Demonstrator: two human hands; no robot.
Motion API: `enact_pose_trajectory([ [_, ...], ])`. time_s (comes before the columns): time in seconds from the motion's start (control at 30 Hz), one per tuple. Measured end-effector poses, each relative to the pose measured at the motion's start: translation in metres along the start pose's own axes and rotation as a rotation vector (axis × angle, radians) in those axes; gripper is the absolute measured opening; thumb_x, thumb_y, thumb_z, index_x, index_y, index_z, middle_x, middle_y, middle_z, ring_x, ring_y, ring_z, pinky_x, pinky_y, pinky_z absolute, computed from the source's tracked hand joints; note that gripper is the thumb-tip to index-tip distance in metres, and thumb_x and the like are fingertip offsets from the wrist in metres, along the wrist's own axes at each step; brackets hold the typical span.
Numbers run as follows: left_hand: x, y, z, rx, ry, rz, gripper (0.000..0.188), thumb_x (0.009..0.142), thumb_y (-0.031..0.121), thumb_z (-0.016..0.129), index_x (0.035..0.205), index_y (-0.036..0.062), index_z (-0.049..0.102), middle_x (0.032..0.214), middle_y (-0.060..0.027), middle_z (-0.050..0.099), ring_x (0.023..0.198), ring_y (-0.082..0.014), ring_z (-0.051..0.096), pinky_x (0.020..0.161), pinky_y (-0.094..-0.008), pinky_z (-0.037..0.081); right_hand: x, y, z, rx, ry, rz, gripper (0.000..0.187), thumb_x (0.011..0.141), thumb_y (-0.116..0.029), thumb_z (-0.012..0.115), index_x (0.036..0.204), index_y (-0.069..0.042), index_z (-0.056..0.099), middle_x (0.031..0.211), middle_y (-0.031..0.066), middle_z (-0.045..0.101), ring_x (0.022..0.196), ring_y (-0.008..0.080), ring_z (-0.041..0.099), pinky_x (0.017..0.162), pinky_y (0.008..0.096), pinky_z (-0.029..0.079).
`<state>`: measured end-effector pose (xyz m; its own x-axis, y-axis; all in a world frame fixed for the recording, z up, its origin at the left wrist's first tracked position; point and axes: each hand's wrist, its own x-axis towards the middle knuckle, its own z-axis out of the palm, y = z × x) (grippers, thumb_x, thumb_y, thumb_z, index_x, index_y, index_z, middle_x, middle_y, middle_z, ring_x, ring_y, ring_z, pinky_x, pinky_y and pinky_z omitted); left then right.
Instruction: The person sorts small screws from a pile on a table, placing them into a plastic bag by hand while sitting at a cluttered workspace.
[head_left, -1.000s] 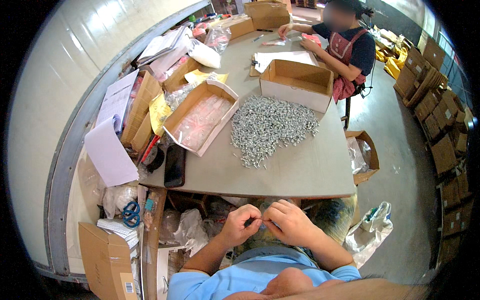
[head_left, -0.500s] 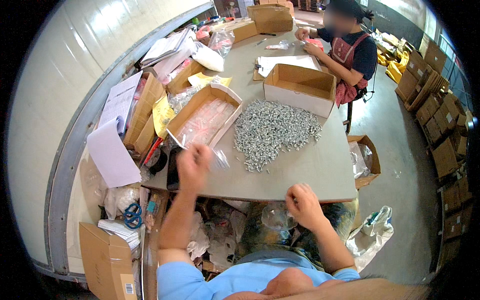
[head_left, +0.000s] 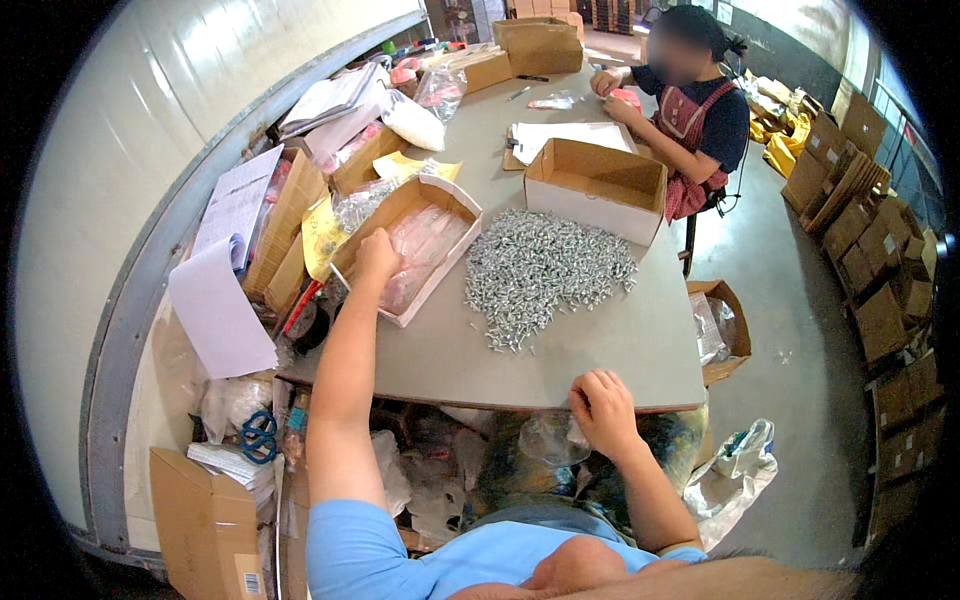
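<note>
My left hand reaches out to the open cardboard box of clear plastic bags at the table's left, fingers down on the bags at the box's near end. My right hand rests at the near edge of the grey table, fingers curled; whether it holds a small clear bag I cannot tell. A large heap of silver screws lies in the table's middle, between both hands.
An open empty cardboard box stands beyond the screws. Another person sits at the far end, hands on the table. Papers, boxes and bags crowd the left side. Blue scissors lie below left. Cartons line the right wall.
My hands were together near my lap; the left arm has stretched forward to the box of bags. My right hand has moved up to the table's near edge.
</note>
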<state>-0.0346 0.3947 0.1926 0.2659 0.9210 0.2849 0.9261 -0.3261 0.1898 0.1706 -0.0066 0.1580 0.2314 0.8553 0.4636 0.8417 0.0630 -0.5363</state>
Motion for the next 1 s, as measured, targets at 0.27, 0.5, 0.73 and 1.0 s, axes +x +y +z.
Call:
enact_pose_trajectory([
  [0.27,-0.012,0.002,-0.030,-0.236,0.054,-0.046,0.018,0.077,0.021,0.064,0.090,0.0096,0.066,0.086,-0.0120,0.068,0.083,-0.0288,0.066,0.072,-0.0400,0.050,0.006,0.005,-0.001,0.044,-0.087,0.042,0.013,0.077,-0.009,0.061,0.088,-0.006,0.055,0.085,0.0114,0.056,0.083,0.0320,0.053,0.075,0.0404,0.044],
  [0.5,-0.024,0.000,-0.042,-0.479,0.204,0.062,0.015,0.077,0.014,0.068,0.081,0.0013,0.061,0.073,-0.0103,0.065,0.070,-0.0187,0.064,0.065,-0.0314,0.049,0.045,-0.013,0.023,-0.149,-0.372,-0.170,0.053,0.083,-0.029,0.062,0.133,-0.019,0.046,0.146,0.0097,0.031,0.134,0.0370,0.025,0.108,0.0508,0.025],
  [0.73,-0.035,0.006,-0.053,-0.647,0.185,0.100,0.020,0.071,0.013,0.077,0.074,0.0026,0.059,0.070,-0.0034,0.064,0.064,-0.0118,0.058,0.060,-0.0270,0.047,0.079,-0.015,0.045,-0.368,-0.429,0.013,0.063,0.086,-0.059,0.046,0.141,-0.031,0.034,0.152,0.0024,0.021,0.140,0.0374,0.012,0.110,0.0586,0.012],
  [1.0,-0.032,-0.015,-0.049,-0.678,0.298,0.105,0.024,0.088,0.022,0.062,0.101,0.0022,0.068,0.071,-0.0065,0.065,0.062,-0.0097,0.057,0.061,-0.0263,0.046,0.042,0.004,0.021,-0.360,-0.398,0.091,0.071,0.085,-0.057,0.049,0.144,-0.020,0.030,0.151,0.0036,0.024,0.139,0.0350,0.017,0.111,0.0531,0.015],
])
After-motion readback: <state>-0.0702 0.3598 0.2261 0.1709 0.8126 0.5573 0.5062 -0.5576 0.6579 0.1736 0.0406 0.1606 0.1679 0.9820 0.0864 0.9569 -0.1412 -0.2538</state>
